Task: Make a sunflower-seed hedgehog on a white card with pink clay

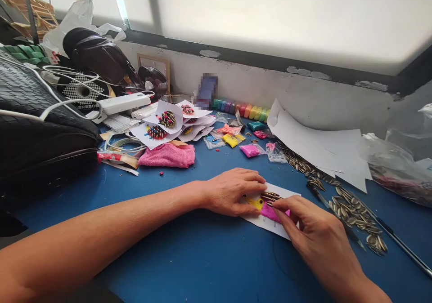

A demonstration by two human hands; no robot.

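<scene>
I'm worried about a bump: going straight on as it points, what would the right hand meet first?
Probably the seeds on the pink clay, with the left hand just beyond, though depth is unclear.

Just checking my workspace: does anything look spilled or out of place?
Possibly the striped seeds: they lie loose on the blue table, with no container around them, spilled or simply laid out. A small red bit sits alone in front of the pink cloth.

The small white card [279, 190] is smooth, dull paper. The pink towel [168, 155] is rough cloth. The black bag [43, 136] is shiny and bumpy, maybe leather.
</scene>
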